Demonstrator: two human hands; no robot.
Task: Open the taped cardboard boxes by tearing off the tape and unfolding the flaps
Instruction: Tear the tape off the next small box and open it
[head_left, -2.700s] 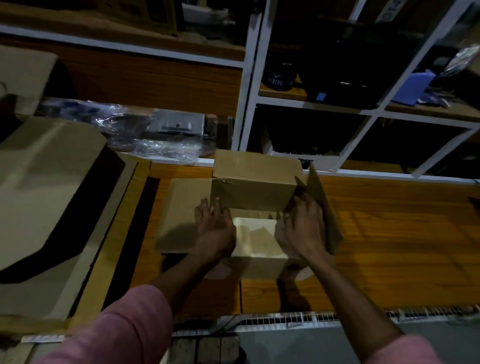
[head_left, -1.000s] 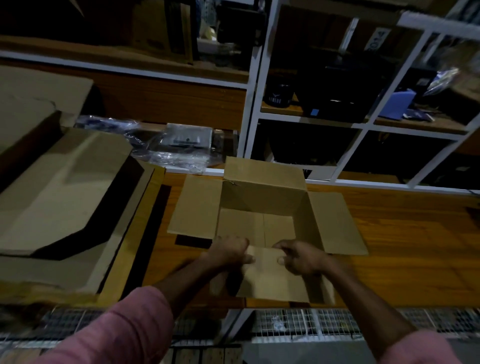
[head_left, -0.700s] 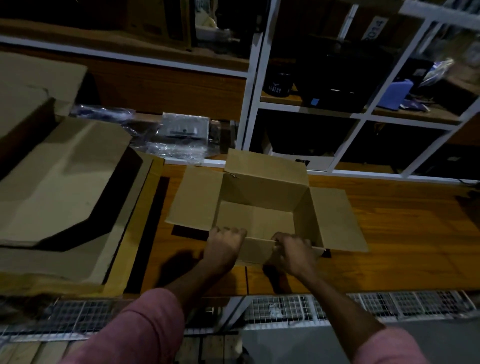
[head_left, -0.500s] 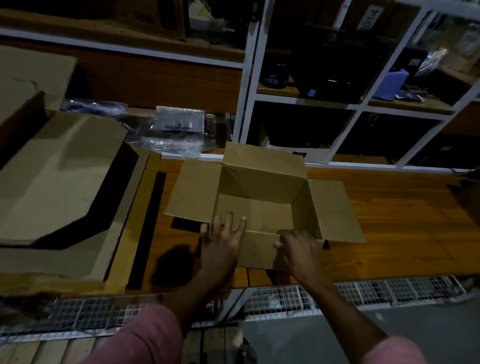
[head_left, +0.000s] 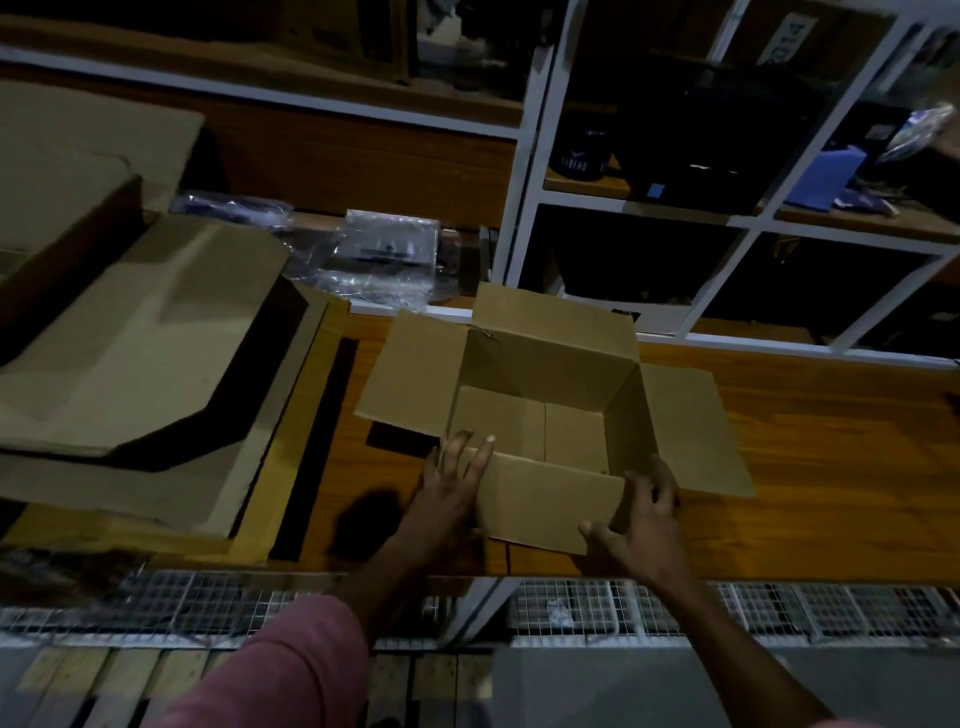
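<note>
A brown cardboard box (head_left: 540, 364) stands open and empty on the wooden table (head_left: 831, 467). Its left flap (head_left: 410, 379) and right flap (head_left: 691, 426) lie spread outward, and the far flap (head_left: 550, 322) stands up. The near flap (head_left: 545, 499) hangs folded down toward me. My left hand (head_left: 447, 499) lies with straight fingers against the box's near left corner. My right hand (head_left: 644, 525) rests with spread fingers on the near right corner, its thumb along the near flap's lower edge. I see no tape.
Large flattened cardboard sheets (head_left: 130, 338) are stacked to the left of the box. Clear plastic bags (head_left: 384, 254) lie behind it. A white-framed shelf unit (head_left: 519, 208) with dark items rises at the back. Wire mesh (head_left: 623, 608) runs below the table's front edge.
The side flaps were spread out and the near flap was folded down toward me. My hands then slid apart from the flap's middle to the box's near corners.
</note>
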